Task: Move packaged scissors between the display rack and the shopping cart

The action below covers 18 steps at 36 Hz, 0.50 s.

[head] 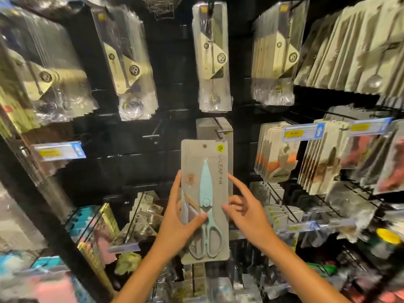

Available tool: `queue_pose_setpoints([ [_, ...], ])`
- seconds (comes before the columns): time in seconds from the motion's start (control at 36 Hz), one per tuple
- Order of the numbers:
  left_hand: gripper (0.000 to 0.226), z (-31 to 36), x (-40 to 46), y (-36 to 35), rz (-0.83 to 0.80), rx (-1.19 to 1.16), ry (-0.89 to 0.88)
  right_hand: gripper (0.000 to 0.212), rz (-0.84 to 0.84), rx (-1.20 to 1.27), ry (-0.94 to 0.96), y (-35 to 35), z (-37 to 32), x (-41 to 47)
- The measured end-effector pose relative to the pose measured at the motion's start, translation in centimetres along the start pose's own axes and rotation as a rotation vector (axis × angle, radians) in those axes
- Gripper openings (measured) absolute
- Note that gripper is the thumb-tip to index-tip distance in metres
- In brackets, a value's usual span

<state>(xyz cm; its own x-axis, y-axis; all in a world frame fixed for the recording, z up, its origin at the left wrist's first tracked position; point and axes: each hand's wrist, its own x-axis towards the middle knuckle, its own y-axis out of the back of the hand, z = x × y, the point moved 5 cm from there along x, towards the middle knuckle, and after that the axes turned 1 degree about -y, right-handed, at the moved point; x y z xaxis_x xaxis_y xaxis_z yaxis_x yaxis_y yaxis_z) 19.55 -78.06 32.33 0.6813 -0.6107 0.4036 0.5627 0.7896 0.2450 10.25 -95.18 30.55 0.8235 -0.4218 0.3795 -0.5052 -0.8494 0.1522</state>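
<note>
A grey card pack of pale blue scissors [213, 171] is held upright in front of the black display rack [131, 149]. My left hand [179, 217] grips its left edge, thumb across the front near the scissor pivot. My right hand [244, 208] touches the pack's right edge with its fingers, index finger stretched up along the card. Just behind the pack's top, a stack of the same grey packs [220, 130] hangs on a metal hook [218, 127]. The shopping cart is not in view.
Bagged utensils [212, 57] hang in rows above. More carded goods [277, 154] hang on the right behind blue price tags [303, 132]. A bare hook [153, 134] juts out left of the scissors stack. Lower hooks carry small packs [144, 217].
</note>
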Motion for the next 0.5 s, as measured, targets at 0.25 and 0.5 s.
queue_pose_setpoints([
  [0.25, 0.117, -0.2, 1.4, -2.2, -0.156, -0.011, 0.052, 0.076, 0.104, -0.075, -0.06, 2.6, 0.3, -0.8],
  [0.5, 0.119, 0.5, 2.7, -3.1, -0.173, -0.005, 0.074, 0.062, 0.176, -0.008, -0.027, 3.8, -0.7, -0.5],
])
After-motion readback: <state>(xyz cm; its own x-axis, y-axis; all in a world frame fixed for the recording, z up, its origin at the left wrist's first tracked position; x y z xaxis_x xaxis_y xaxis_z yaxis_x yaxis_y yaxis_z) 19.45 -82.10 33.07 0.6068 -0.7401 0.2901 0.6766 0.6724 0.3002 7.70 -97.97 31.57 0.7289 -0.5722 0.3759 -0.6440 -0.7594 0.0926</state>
